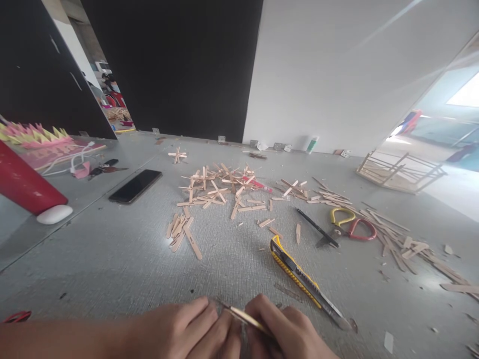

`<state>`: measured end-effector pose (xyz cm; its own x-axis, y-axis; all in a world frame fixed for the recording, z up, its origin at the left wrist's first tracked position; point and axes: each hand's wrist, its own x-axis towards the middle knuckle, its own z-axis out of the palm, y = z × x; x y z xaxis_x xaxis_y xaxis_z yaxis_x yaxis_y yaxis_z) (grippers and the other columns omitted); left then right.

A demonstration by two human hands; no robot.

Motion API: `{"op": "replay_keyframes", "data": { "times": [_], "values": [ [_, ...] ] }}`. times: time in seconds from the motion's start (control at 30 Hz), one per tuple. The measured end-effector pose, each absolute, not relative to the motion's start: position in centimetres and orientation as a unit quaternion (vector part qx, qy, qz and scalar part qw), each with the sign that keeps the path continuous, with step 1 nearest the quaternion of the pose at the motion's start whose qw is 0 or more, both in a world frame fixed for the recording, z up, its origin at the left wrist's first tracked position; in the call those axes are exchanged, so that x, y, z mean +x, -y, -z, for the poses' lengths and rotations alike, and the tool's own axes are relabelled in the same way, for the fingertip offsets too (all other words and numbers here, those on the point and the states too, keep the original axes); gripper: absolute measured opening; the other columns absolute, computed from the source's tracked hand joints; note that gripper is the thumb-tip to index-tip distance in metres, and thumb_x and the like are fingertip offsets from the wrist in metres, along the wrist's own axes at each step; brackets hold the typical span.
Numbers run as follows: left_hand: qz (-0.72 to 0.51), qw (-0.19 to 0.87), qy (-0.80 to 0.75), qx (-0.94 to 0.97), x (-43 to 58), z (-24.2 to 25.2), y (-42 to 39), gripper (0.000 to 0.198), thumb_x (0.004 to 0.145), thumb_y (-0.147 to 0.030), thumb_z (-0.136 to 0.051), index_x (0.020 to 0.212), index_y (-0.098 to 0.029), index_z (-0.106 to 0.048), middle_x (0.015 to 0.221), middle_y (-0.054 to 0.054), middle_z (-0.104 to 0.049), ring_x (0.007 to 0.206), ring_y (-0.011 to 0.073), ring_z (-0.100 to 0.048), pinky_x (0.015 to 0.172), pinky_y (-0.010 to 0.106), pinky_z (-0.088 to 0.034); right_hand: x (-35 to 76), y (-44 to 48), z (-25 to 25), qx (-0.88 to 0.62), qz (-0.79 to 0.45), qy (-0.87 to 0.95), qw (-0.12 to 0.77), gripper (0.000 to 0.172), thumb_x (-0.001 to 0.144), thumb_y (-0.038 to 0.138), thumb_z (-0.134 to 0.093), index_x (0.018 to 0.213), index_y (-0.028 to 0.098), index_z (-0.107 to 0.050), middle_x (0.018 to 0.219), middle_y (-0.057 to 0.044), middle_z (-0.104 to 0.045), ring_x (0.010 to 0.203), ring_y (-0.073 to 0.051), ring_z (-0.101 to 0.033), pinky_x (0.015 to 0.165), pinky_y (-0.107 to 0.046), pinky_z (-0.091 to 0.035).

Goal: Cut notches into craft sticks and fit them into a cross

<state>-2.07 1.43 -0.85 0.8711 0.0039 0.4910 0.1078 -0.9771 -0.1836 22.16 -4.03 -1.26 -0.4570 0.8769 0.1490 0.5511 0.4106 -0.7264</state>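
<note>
Grey tabletop surrounds us. Nearer than the yellow cutter, our left hand curls, grip unclear, beside our closed right hand; a slip could meet the cutter's apparently bared blade. Beyond the cutter stands a bottle, contents unclear. This side, our right hand pinches a thin stick.

Wooden stick: pale, thin, near six o'clock, held edge-on, slanted from ten toward four o'clock. Far end narrow, dark, blurry; near end hidden.
</note>
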Motion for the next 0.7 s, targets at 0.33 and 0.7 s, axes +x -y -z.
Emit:
{"op": "replay_keyframes", "data": {
  "times": [0.33, 0.7],
  "values": [
    [0.151, -0.379, 0.426, -0.807, -0.3, -1.6, -3.2, 0.033, 0.11, -0.04, -0.033, 0.093, -0.023, -0.055, 0.057, -0.005, -0.055, 0.049, 0.0141, -0.054, 0.049, 0.024, -0.043, 23.0, 2.8, -0.9, -0.544, -0.208, 0.744, 0.328, 0.029, 0.104, 0.028, -0.041, 0.075, 0.026, -0.038, 0.054, 0.009, -0.037, 0.043, -0.009, -0.035, 0.042, -0.023, -0.03],
    [0.176, -0.57, 0.414, -0.687, 0.1, -0.5, -5.5, 0.036, 0.109, -0.046, -0.034, 0.112, -0.019, -0.058, 0.075, -0.003, -0.067, 0.048, 0.0085, -0.048, 0.051, 0.023, -0.041, 22.8, 1.9, 1.9, -0.554, -0.147, 0.759, 0.31, 0.027, 0.105, 0.025, -0.045, 0.078, 0.026, -0.041, 0.059, 0.009, -0.044, 0.047, -0.011, -0.04, 0.048, -0.024, -0.034]
  ]
}}
